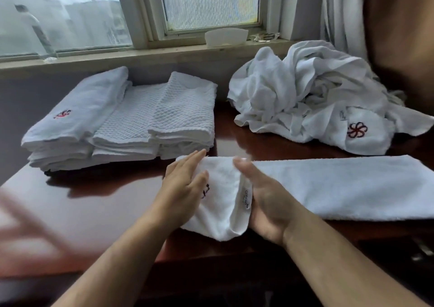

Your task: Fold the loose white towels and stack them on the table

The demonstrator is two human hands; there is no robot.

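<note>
**Mid-fold: left end of the towel turned over**

The towel (340,184) lies as a long strip across the near part of the table (105,201), running from the centre out to the right edge of view. Its left end is doubled back on itself, with a small label (246,195) showing at the flap's edge.

The left hand (185,187) rests flat on the folded end, fingers straight and together, pressing it down. The right hand (270,203) holds the flap's edge by the label, thumb on top; its fingers are hidden by the cloth, so the grip is judged, not seen.

The step in hand looks like the first crosswise fold. Next, the long right part probably has to be brought over to the left with the edges matched, then the towel smoothed.

The stack (122,119) of folded towels sits just behind the left hand and is likely where this one goes. The loose pile (305,100) at back right is still large, so much of the task remains.
</note>
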